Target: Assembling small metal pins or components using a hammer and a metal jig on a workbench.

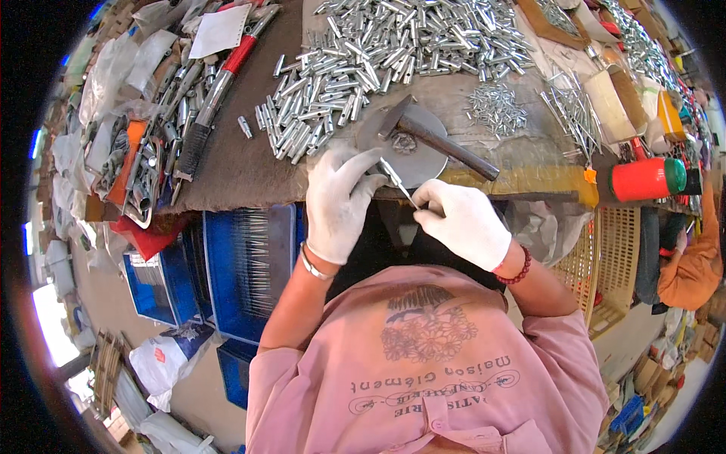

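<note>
I am looking down through the head camera at two white-gloved hands working just over the near edge of the bench (261, 170). The right hand (465, 223) is pinching the thin lower end of a slim metal piece (394, 176) between thumb and forefinger. The piece is slanting up and leftward, and its thicker end is lying close to the fingers of the left hand (336, 200). Those fingers are curling around that end, but I cannot tell whether they are gripping it or only steadying it.

Just beyond the piece, I am seeing a round metal disc (425, 172) with a hammer (446, 144) lying across it, its handle pointing right toward the near edge. Behind them, a large pile of short silver tubes (363, 72) is spreading over the bench, with a smaller heap of tiny metal parts (495, 110) sitting to its right. Farther right, long thin rods (575, 113) are lying near a red-and-green cylinder (646, 179). Below bench level, a blue crate (217, 265) is holding rows of metal rods on the left, while a cream basket (620, 265) is standing on the right.
</note>
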`<move>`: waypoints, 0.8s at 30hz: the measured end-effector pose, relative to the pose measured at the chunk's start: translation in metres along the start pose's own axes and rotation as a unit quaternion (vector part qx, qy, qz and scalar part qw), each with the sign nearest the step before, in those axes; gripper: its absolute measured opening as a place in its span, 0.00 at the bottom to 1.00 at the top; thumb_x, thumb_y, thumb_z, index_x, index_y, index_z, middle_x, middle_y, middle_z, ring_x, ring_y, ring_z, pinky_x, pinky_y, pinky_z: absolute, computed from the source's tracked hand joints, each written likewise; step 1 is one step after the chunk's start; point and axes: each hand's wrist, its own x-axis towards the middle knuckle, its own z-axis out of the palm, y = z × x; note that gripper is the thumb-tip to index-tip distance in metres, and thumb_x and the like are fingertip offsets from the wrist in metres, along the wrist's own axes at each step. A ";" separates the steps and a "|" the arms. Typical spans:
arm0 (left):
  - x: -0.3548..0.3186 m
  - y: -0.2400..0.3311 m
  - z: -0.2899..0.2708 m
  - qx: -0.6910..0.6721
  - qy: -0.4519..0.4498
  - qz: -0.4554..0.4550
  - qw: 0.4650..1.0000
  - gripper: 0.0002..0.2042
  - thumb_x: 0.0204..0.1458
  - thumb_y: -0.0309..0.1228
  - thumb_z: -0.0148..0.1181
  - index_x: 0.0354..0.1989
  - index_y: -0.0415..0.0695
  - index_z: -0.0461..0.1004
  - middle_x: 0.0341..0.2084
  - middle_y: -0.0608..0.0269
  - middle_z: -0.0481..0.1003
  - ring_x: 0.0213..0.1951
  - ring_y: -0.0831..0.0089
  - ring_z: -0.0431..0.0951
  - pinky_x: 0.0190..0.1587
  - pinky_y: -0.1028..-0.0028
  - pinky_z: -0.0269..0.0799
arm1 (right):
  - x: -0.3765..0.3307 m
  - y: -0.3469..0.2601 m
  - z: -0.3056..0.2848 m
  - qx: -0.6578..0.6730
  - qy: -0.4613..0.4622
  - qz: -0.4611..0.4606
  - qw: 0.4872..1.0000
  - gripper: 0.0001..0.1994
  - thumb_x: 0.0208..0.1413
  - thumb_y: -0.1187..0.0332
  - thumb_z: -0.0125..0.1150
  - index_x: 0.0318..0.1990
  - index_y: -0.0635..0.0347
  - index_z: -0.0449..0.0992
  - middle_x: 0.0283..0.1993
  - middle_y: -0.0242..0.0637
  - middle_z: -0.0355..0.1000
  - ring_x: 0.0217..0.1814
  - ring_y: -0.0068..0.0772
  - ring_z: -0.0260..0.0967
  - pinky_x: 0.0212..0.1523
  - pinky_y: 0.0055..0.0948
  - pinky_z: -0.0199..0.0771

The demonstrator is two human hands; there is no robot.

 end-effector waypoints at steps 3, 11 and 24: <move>-0.021 0.022 0.010 -0.036 0.049 -0.059 0.996 0.19 0.57 0.18 0.68 0.58 0.41 0.81 0.31 0.56 0.80 0.32 0.65 0.81 0.38 0.69 0.77 | -0.003 0.003 0.006 0.190 -0.066 0.106 0.974 0.11 0.60 0.68 0.66 0.48 0.60 0.80 0.31 0.42 0.79 0.32 0.35 0.78 0.37 0.34 0.78; -0.031 0.040 0.007 -0.243 -0.008 -0.321 0.915 0.28 0.65 0.19 0.58 0.75 0.41 0.64 0.32 0.61 0.83 0.25 0.80 0.78 0.27 0.78 0.73 | -0.008 -0.020 0.015 0.334 -0.098 0.192 0.917 0.09 0.64 0.74 0.64 0.49 0.65 0.78 0.29 0.32 0.76 0.30 0.16 0.71 0.34 0.23 0.73; -0.073 -0.001 -0.064 -0.328 0.203 -0.345 0.856 0.27 0.61 0.24 0.64 0.68 0.39 0.66 0.36 0.62 0.82 0.26 0.84 0.71 0.27 0.82 0.65 | 0.011 -0.005 0.021 0.265 0.035 -0.025 0.963 0.25 0.65 0.78 0.58 0.69 0.61 0.71 0.44 0.34 0.79 0.35 0.20 0.72 0.39 0.22 0.77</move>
